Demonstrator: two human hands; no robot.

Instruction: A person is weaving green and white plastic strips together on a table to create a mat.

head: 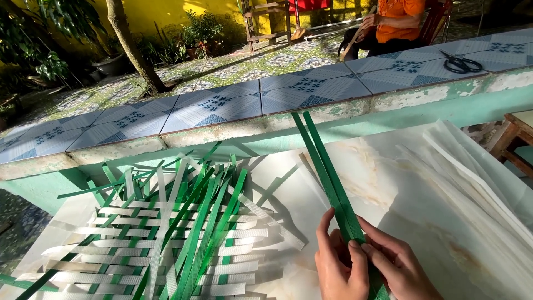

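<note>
Two long green straps (325, 166) are lying side by side as a pair, running from the lower right of the pale marble surface (388, 183) up and leftward until their far ends are reaching the edge of the tiled ledge (311, 91). Both hands are pinching the near end of this pair. The left hand (340, 265) is curling around the straps from the left, fingers pressed against them, while the right hand (397, 264) is closing on them from the right, its fingertips lying over the green bands. The two hands are touching each other, clamped together on the straps.

To the left, a partly woven mat (172, 244) of green and white strips is spreading across the surface, loose green ends fanning upward. To the right, a bundle of white strips (477, 178) is lying on the surface. On the ledge beyond, black scissors (462, 64) are resting. Further back, a person in an orange top (397, 19) is sitting on a chair, and a tree trunk (133, 47) is rising from the patterned yard floor.
</note>
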